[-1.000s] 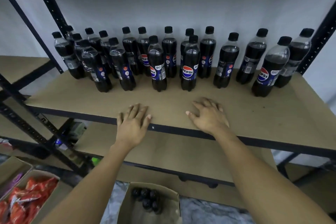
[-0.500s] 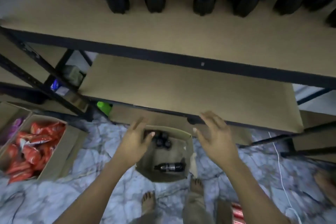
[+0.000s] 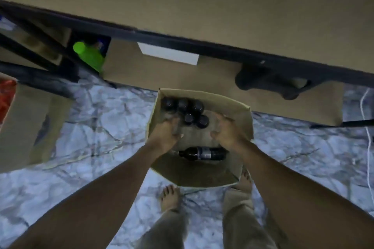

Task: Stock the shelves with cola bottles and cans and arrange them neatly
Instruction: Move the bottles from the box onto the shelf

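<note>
An open cardboard box (image 3: pixel 232 105) stands on the marble floor right in front of my feet. Several upright cola bottles (image 3: pixel 187 110) with black caps cluster in its far left corner. One cola bottle (image 3: pixel 202 153) lies on its side near the box's front. My left hand (image 3: pixel 165 134) reaches down into the box just left of the upright bottles, fingers spread and holding nothing. My right hand (image 3: pixel 227 131) is inside the box to their right, fingers curled apart, also without anything in it. The shelf board (image 3: pixel 202 6) fills the top of the view.
The shelf's black metal rail (image 3: pixel 182 40) runs across above the box. A green bottle (image 3: pixel 89 55) lies under the shelf at the left. A second cardboard box (image 3: pixel 30 125) with red packets stands at the far left. A white cable (image 3: pixel 366 127) trails at the right.
My view has dropped from the shelf of bottles to the floor. Both hands have gone down from above the box to inside it, on either side of the upright bottles.
</note>
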A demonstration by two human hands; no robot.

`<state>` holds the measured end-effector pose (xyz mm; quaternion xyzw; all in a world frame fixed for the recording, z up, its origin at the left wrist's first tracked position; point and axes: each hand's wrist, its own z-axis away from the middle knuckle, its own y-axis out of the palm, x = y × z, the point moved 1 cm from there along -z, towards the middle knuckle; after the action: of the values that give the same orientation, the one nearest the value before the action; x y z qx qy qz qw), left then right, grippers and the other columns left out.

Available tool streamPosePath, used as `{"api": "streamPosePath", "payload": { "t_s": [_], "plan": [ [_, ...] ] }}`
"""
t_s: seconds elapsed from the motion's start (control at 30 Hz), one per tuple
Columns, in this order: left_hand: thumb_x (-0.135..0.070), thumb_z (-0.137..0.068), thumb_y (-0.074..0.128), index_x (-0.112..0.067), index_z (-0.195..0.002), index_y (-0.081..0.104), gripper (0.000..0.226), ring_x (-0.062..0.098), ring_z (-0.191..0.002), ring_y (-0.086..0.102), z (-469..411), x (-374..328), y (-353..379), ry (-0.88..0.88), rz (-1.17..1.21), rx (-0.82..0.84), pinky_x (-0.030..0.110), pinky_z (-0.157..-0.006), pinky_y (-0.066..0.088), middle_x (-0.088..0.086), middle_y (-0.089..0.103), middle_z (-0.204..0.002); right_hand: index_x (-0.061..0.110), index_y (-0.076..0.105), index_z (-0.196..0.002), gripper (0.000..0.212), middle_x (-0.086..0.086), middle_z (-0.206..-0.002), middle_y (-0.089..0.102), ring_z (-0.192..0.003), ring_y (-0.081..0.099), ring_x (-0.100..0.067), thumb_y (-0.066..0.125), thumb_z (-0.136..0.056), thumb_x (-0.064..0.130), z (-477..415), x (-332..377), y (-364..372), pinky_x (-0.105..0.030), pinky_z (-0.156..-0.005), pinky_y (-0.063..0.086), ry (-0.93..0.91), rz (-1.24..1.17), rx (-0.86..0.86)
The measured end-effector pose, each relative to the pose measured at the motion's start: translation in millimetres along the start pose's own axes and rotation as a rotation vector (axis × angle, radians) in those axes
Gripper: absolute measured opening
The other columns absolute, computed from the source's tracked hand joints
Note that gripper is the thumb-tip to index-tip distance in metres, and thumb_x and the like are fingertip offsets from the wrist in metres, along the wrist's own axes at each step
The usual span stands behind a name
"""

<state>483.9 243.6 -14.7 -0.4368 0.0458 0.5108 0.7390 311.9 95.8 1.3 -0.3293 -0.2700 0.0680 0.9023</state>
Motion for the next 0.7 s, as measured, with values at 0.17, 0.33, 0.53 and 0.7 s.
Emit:
{"api": "streamPosePath", "payload": {
  "t_s": [0.17,0.33,0.53,0.7],
  "plan": [
    [-0.033,-0.081,0.079,-0.029,-0.150,0.040,0.079,0.033,-0.129,0.052,-84,23,47,0.100,-0.035,-0.020,0.039,-0.109,0.042,0.012,0.052,-0.142,0.036,0.039,-0.151,0.074,-0.009,-0.142,0.055,-0.128,0.052,-0.031,0.075,-0.086,0.036,-79,-31,58,-0.041,-0.104,0.045,-0.061,0.205,0.010],
    [-0.019,-0.085,0.076,-0.021,-0.135,0.059,0.052,0.030,-0.118,0.056,-122,30,74,0.189,-0.079,-0.049,0.031,-0.105,0.041,0.011,0.046,-0.133,0.032,0.054,-0.133,0.048,-0.004,-0.133,0.060,-0.115,0.059,-0.030,0.072,-0.089,0.035,-109,-50,82,-0.036,-0.089,0.048,-0.145,0.272,-0.072],
    [-0.010,-0.089,0.067,-0.017,-0.122,0.062,0.034,0.032,-0.104,0.061,-103,28,74,0.147,-0.057,-0.116,0.034,-0.090,0.048,0.009,0.053,-0.123,0.030,0.060,-0.124,0.034,-0.001,-0.125,0.061,-0.109,0.061,-0.027,0.070,-0.091,0.028,-99,-46,77,-0.034,-0.082,0.048,-0.155,0.248,-0.124],
    [-0.015,-0.091,0.065,-0.018,-0.120,0.064,0.029,0.035,-0.100,0.063,-41,7,47,0.090,-0.014,-0.178,0.041,-0.085,0.054,0.010,0.059,-0.120,0.029,0.063,-0.117,0.030,-0.002,-0.116,0.064,-0.103,0.063,-0.027,0.072,-0.088,0.027,-42,-25,44,-0.038,-0.079,0.055,-0.136,0.176,-0.189]
  ]
}}
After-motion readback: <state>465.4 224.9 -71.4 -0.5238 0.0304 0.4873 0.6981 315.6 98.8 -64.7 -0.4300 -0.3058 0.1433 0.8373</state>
